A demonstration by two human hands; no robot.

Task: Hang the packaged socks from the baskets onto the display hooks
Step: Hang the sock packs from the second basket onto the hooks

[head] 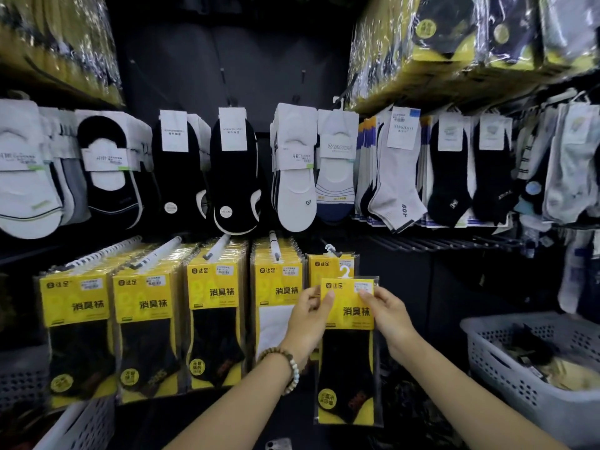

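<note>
A sock pack (349, 352), lower centre of frame, is pinched at its top corners by the left hand (308, 315) and right hand (388, 315). Its white hanger (344, 271) sits just below the display hook (331, 250), seemingly clear of it.

A beaded bracelet (289, 358) is worn at the wrist of the left hand (308, 315): round brown beads along one stretch, smaller pale beads along the other. The left forearm (233, 407) and right forearm (470, 394) are seen bare.
</note>
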